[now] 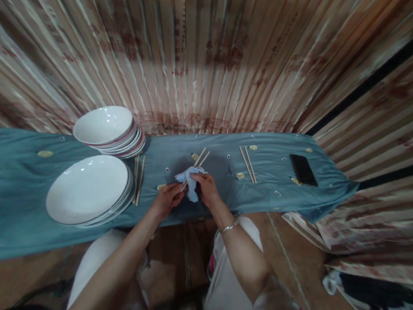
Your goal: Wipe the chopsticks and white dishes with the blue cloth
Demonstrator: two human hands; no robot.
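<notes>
A pair of chopsticks [201, 157] points away from me over the middle of the cloth-covered table. My left hand [167, 200] is closed round their near ends. A light blue cloth [193, 183] is wrapped about the chopsticks, and my right hand [206, 188] pinches it from the right. The cloth hides the middle of the sticks. To the right another pair of chopsticks [248, 164] lies on the table. On the left, one more pair [139, 180] lies beside the stacked dishes.
A stack of white bowls [104, 124] stands at the back left, with a stack of white plates [87, 190] before it. A black phone [303, 170] lies on the teal tablecloth [279, 147] at the right. Pleated curtains [207, 68] hang behind the table.
</notes>
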